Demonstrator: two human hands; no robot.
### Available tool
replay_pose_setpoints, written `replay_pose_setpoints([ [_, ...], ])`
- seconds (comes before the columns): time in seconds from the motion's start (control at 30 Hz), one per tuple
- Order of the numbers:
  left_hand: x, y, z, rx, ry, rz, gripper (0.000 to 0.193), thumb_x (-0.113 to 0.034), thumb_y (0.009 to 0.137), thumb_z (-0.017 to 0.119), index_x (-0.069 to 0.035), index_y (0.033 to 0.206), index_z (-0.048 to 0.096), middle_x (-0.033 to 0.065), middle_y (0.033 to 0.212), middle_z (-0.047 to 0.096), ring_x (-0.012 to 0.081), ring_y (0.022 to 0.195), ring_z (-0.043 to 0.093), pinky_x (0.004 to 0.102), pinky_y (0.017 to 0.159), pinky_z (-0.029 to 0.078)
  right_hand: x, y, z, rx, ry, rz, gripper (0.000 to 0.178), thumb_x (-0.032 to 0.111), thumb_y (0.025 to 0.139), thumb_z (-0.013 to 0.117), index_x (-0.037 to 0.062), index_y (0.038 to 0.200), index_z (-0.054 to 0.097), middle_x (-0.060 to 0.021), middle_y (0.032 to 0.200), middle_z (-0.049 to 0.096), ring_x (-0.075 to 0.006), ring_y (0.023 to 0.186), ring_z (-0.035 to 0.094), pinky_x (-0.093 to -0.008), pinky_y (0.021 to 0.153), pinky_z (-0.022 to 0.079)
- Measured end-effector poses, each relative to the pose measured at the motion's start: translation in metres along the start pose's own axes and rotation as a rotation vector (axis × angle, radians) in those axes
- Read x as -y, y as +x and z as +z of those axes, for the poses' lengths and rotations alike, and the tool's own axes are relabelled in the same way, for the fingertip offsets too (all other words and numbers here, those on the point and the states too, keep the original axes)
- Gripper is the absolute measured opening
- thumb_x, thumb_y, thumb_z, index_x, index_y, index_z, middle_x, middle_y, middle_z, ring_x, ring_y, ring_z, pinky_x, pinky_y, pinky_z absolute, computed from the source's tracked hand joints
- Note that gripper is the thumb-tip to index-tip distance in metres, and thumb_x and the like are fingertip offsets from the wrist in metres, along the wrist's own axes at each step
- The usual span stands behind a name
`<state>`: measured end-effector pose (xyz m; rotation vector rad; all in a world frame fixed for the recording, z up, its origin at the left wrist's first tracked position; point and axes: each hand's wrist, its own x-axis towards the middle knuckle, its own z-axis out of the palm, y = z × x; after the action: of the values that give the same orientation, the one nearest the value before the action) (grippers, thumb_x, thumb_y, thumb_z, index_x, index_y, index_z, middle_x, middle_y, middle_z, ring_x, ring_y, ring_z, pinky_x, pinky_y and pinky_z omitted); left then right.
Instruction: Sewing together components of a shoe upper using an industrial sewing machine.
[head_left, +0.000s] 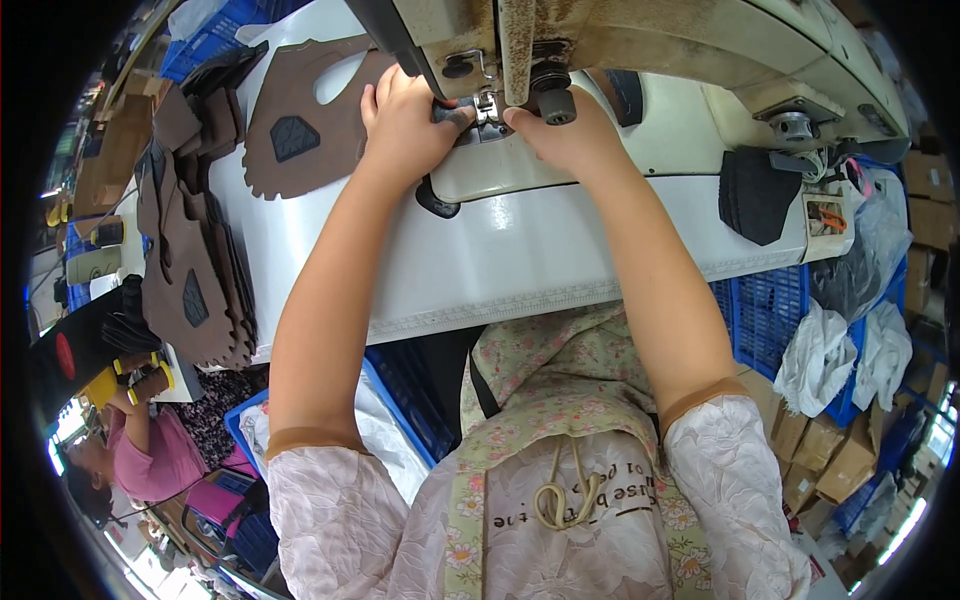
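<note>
My left hand [408, 125] is at the sewing machine's presser foot [486, 107], its thumb and fingers closed on a small dark patch [452, 117] there. On the other side of the foot is my right hand [582, 135]. Its thumb points to the needle area, while the machine head and a dark knob hide most of its fingers. A dark curved piece [627, 97] shows just beyond that hand. Left of my left hand lies a flat brown panel [285, 95] with an oval cutout, a scalloped edge and a black angular patch [295, 138].
Layered brown panels [172, 265] hang over the table's left edge. A stack of black patches [757, 195] sits near the right end. The machine arm [690, 40] spans overhead. Blue crates [765, 315] and cartons [825, 450] stand at right; another person [150, 455] is at lower left.
</note>
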<state>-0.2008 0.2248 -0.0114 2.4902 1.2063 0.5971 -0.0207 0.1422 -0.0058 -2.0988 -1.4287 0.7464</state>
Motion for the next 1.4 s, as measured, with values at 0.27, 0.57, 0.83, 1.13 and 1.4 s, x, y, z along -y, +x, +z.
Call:
replay_pose_setpoints([
  [0.27,-0.003,0.001,0.002,-0.013,0.027,-0.018,0.02,-0.026,0.08,0.073,-0.017,0.098,0.071,0.0061,0.13,0.052,0.0329,0.139,0.031,0.0637,0.113,0.011,-0.003,0.006,0.005,-0.003,0.114,0.027,0.032,0.03,0.076,0.072,0.0035,0.094,0.072,-0.0179,0.09,0.071,-0.0353,0.087,0.068,-0.0436,0.075,0.054],
  [0.57,-0.003,0.005,0.001,0.014,0.056,-0.063,0.022,-0.026,0.083,0.074,-0.02,0.104,0.073,0.0058,0.133,0.052,0.0301,0.138,0.033,0.0612,0.114,0.014,-0.002,0.006,0.009,-0.085,0.142,-0.065,0.03,0.033,0.086,0.067,0.0031,0.085,0.07,-0.0046,0.071,0.068,-0.0163,0.056,0.065,-0.0293,0.06,0.051],
  [0.83,-0.001,0.008,0.0,0.076,0.073,-0.067,0.028,-0.03,0.084,0.073,-0.022,0.111,0.073,0.0073,0.125,0.06,0.0309,0.132,0.037,0.0605,0.114,0.015,-0.001,0.005,0.006,-0.05,0.143,-0.05,0.022,0.025,0.079,0.063,0.0066,0.087,0.071,-0.016,0.086,0.07,-0.0366,0.084,0.067,-0.044,0.075,0.053],
  [1.13,0.004,0.007,0.004,0.071,0.054,-0.074,0.03,-0.032,0.082,0.073,-0.021,0.111,0.073,0.0091,0.116,0.063,0.0323,0.122,0.043,0.0576,0.115,0.016,0.001,0.002,0.005,-0.069,0.098,-0.073,0.028,0.028,0.087,0.063,0.0023,0.079,0.069,-0.0098,0.065,0.066,-0.0191,0.055,0.065,-0.0336,0.06,0.051],
  [1.4,0.011,0.008,0.008,0.065,0.045,-0.056,0.031,-0.031,0.081,0.073,-0.02,0.11,0.073,0.0107,0.114,0.062,0.0321,0.121,0.045,0.0571,0.116,0.016,0.0,0.002,0.006,-0.096,0.101,-0.085,0.034,0.033,0.088,0.064,0.0024,0.074,0.065,-0.0098,0.059,0.063,-0.0226,0.055,0.065,-0.0357,0.06,0.051],
])
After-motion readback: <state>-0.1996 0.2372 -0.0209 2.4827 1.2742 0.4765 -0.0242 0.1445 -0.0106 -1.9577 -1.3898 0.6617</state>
